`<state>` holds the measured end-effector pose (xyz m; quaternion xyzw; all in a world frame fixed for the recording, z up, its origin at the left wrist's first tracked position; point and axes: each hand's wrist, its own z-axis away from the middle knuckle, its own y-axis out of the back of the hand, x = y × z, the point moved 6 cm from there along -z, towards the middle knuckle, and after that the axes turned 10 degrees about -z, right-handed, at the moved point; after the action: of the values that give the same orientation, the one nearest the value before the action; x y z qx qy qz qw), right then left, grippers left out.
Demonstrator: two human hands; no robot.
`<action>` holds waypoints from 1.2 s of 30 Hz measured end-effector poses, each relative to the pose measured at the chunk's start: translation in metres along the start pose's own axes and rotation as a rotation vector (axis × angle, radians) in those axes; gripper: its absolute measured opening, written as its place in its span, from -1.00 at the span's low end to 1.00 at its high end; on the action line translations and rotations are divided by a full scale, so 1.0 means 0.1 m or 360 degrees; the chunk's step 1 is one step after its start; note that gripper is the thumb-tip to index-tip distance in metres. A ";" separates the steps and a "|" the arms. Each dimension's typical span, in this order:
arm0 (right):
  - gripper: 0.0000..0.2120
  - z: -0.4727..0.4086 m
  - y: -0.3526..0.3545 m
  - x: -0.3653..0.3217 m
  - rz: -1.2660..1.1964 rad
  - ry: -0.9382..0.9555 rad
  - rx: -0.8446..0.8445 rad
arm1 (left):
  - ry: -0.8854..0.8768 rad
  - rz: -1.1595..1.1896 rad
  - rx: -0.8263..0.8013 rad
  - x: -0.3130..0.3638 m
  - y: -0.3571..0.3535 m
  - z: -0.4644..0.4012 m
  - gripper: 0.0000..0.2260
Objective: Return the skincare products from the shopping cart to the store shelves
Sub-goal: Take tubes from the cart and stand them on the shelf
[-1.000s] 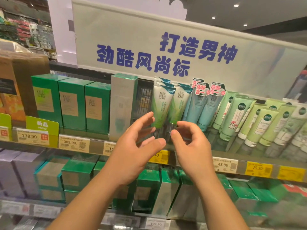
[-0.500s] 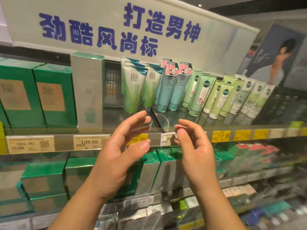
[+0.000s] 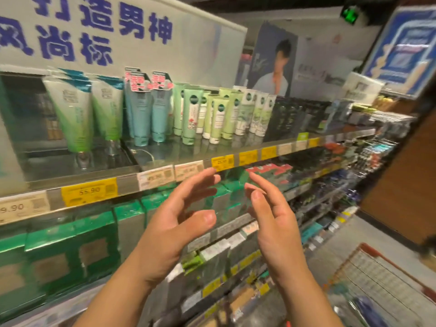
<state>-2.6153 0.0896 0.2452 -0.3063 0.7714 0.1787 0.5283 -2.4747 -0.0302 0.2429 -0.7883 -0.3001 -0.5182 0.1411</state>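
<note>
My left hand point(image 3: 179, 220) and my right hand point(image 3: 271, 215) hover side by side in front of the store shelves, palms facing each other, fingers loosely bent, holding nothing. Both sit below the top shelf edge point(image 3: 165, 171) and in front of green boxes point(image 3: 224, 199) on the shelf beneath. Up on the top shelf stand two white-and-green tubes point(image 3: 77, 114), blue tubes point(image 3: 151, 116) and several pale green tubes point(image 3: 212, 116). The red-rimmed wire shopping cart point(image 3: 387, 286) shows at the lower right, with a dark blue item point(image 3: 368, 308) blurred inside.
Price tags point(image 3: 88, 191) line the shelf edges. More green boxes point(image 3: 59, 251) fill the lower left shelf. Black products point(image 3: 290, 119) stand at the top shelf's right. A brown wall panel point(image 3: 405, 185) and grey floor point(image 3: 339, 244) lie to the right.
The view has swung right, bringing the shopping cart and aisle end into sight. Both hands have drawn back from the white-and-green tubes and dropped below the top shelf edge, still holding nothing.
</note>
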 end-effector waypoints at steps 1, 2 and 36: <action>-0.59 0.04 0.15 -0.01 -0.0006 -0.0011 0.0032 | 0.0009 -0.0004 -0.0056 0.00 -0.17 -0.02 -0.32; -0.57 0.08 0.32 -0.03 -0.0014 -0.0021 0.0063 | 0.0020 -0.0008 -0.0108 0.00 -0.34 -0.03 -0.31; -0.73 1.82 4.54 0.53 0.0419 -0.0708 0.1336 | 0.0499 0.0080 -0.1376 -0.96 -4.94 -0.05 -0.35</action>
<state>-2.8006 0.5236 0.1060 0.0786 0.6775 -0.0212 0.7310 -2.8116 0.3209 0.1149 -0.6939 -0.0122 -0.7053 -0.1444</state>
